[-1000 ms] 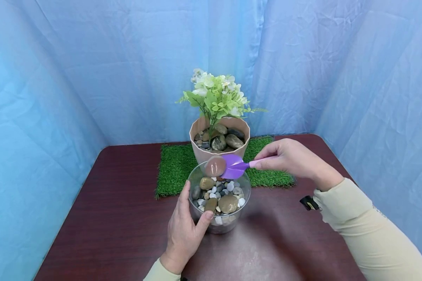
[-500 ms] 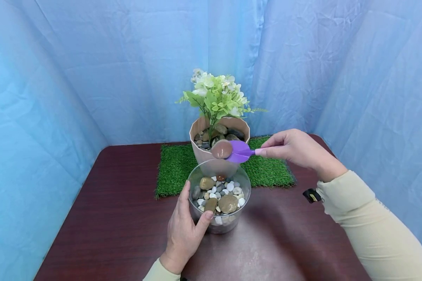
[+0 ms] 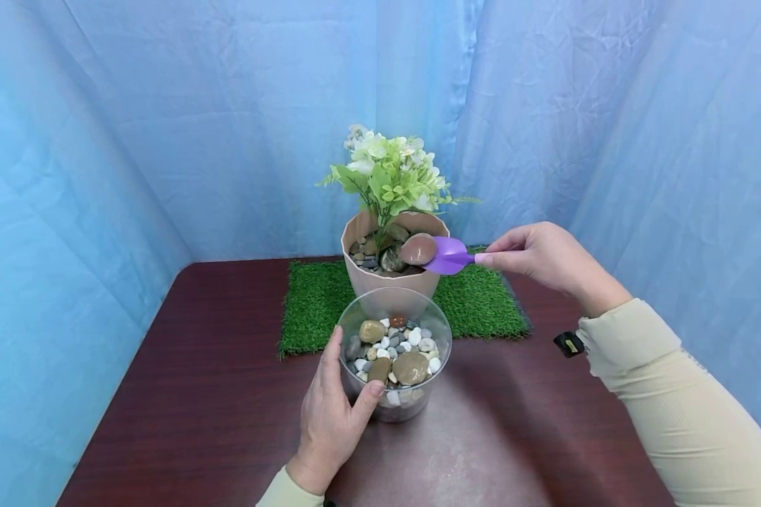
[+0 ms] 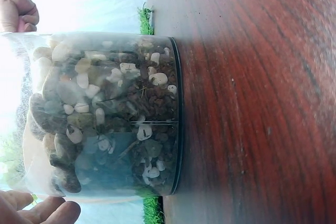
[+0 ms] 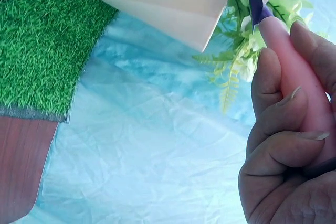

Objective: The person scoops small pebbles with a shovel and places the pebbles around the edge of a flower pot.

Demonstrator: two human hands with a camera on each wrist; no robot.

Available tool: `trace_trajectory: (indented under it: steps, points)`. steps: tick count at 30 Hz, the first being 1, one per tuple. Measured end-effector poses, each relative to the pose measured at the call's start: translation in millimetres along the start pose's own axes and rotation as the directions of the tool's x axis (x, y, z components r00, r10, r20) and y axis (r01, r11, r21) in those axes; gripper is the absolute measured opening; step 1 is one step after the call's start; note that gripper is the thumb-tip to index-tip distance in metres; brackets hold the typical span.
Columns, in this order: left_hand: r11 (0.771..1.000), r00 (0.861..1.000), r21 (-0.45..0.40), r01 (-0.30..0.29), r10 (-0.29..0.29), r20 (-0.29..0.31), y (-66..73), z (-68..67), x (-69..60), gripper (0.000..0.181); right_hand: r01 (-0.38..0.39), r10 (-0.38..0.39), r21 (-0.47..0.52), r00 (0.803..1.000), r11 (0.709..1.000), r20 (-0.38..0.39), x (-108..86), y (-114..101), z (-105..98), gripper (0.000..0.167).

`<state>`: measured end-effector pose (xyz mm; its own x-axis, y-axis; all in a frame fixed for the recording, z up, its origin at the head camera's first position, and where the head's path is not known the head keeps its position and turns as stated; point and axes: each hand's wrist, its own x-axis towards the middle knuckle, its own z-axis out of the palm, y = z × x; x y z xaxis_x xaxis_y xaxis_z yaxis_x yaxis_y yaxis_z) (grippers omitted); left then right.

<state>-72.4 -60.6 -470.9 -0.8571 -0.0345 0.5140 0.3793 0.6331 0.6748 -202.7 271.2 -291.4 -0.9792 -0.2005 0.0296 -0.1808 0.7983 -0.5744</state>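
Observation:
My right hand point(image 3: 533, 257) grips the pink handle point(image 5: 299, 77) of a small purple hand trowel point(image 3: 449, 257). A smooth brown stone point(image 3: 418, 249) lies on its blade, over the right part of the beige flowerpot point(image 3: 390, 282). In the pot are several stones and a plant with white flowers point(image 3: 390, 165). My left hand point(image 3: 332, 415) holds the near left side of a clear plastic container point(image 3: 440, 310), thumb at the rim. White, grey and brown pebbles point(image 4: 79, 98) fill its lower part, with a few larger stones on top.
A green artificial-grass mat point(image 3: 317, 306) lies under the flowerpot on the dark red-brown wooden table point(image 3: 215, 366). Light blue curtains point(image 3: 260, 127) hang behind the table and on both sides.
My right hand has moved the trowel and brown stone away from above the clear container, back and to the right, to over the flowerpot. My left hand has stayed on the container.

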Motion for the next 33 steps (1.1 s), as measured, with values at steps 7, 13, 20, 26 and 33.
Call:
trace_trajectory:
  steps: [7,13,20,26,33]
  points:
    - [1.0,1.0,-0.008,-0.007,0.007,0.001,-0.9,0.1,0.1,0.095,-0.008,0.007,-0.03,1.0,1.0,-0.025,1.4,5.0,-4.3,0.041]
    - [1.0,1.0,-0.009,-0.016,0.016,-0.002,-1.1,0.4,0.3,0.095,-0.016,0.014,-0.041,0.999,0.999,-0.028,2.7,6.5,-6.5,0.041]
    - [1.0,1.0,-0.006,-0.014,0.014,-0.004,-0.8,0.2,-0.2,0.095,0.005,-0.007,-0.073,0.999,0.997,-0.032,4.9,7.5,-7.9,0.038]
    - [1.0,1.0,-0.01,-0.019,0.018,-0.006,-0.6,0.1,-0.5,0.095,0.006,-0.008,-0.084,1.0,0.996,-0.026,5.7,6.4,-8.7,0.038]
    - [1.0,1.0,-0.012,-0.019,0.019,-0.006,-1.3,0.3,-0.3,0.095,0.002,-0.006,-0.123,1.0,0.992,-0.028,6.2,4.5,-9.4,0.04]
